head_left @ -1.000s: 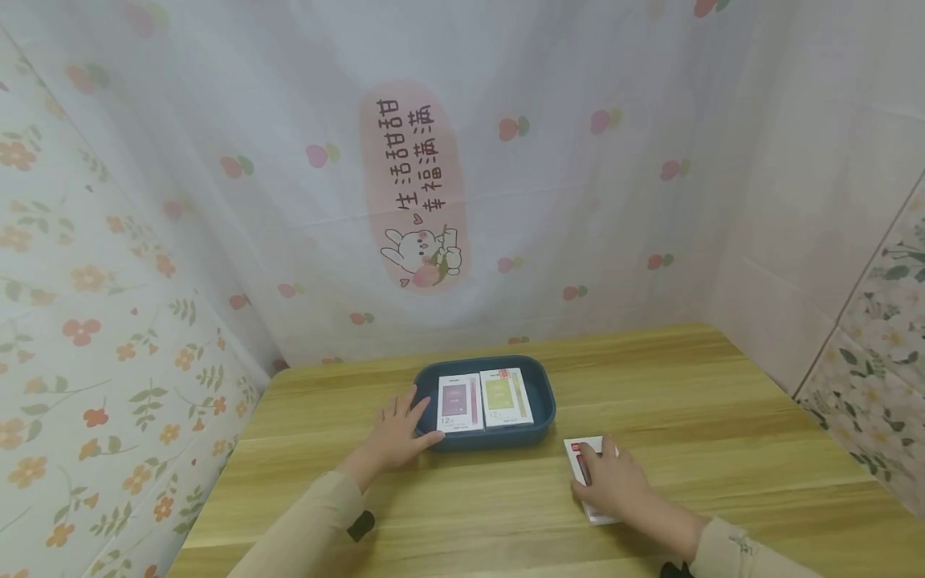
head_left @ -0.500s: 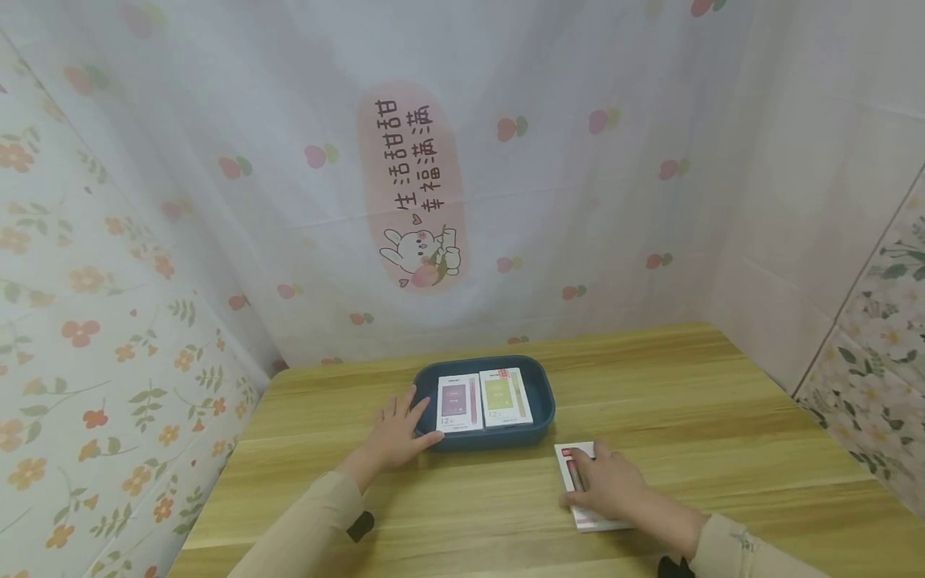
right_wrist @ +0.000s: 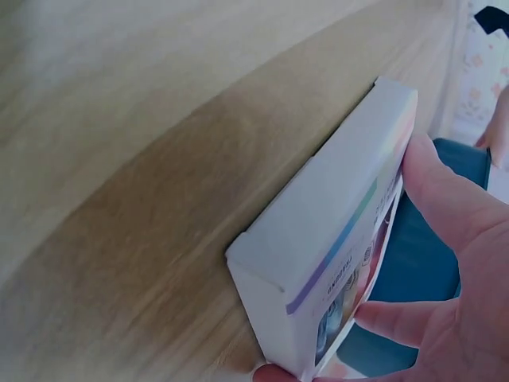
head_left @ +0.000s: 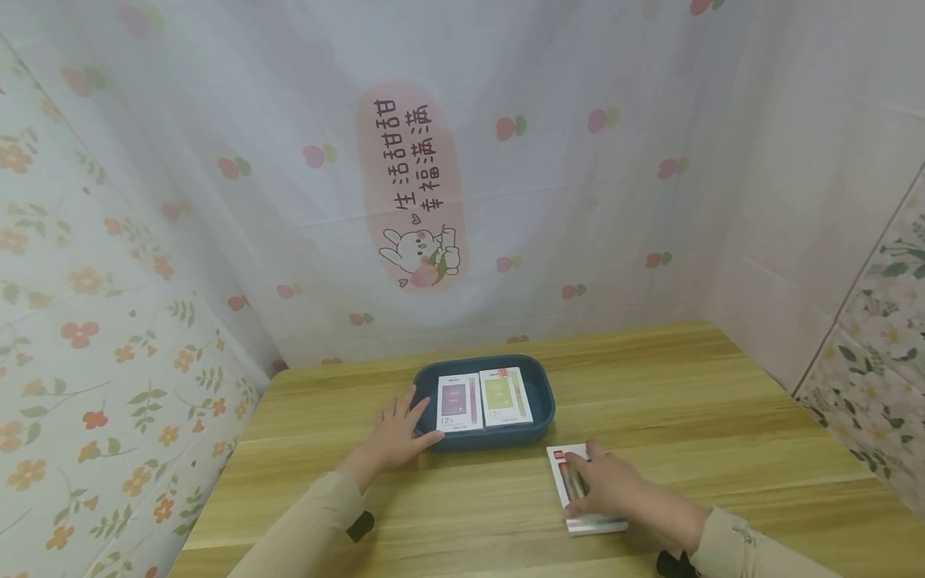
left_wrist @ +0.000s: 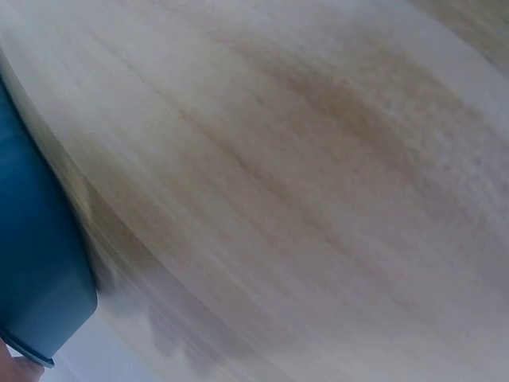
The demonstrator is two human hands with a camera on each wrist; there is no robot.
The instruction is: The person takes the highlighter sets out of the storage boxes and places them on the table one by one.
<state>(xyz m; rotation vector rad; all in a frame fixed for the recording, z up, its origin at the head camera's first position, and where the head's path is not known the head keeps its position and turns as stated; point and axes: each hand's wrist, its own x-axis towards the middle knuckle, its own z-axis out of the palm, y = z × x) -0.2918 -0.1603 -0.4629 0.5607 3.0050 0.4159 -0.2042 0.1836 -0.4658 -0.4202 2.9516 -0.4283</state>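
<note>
My left hand [head_left: 393, 437] rests at the left front corner of a dark blue plastic bin [head_left: 499, 439], its fingers spread over the rim. In the left wrist view only the bin's side [left_wrist: 40, 231] and a bit of a finger at the rim show. Inside the bin lie two white boxes side by side, one with a purple panel [head_left: 454, 400], the other with a yellow-green panel [head_left: 499, 393]. My right hand [head_left: 614, 486] grips a flat white box [right_wrist: 334, 191] with a rainbow stripe and a picture or window of coloured items, thumb and fingers at its edges.
The wood-grain table [head_left: 325, 401] carries the bin near its back edge. A white curtain [head_left: 578, 201] with fruit prints hangs behind, and floral cloth [head_left: 87, 361] hangs on the left. Dark straps [head_left: 361, 526] show at both wrists.
My right hand has slid the white box a little left and toward me on the table. The left hand and the bin have stayed in place.
</note>
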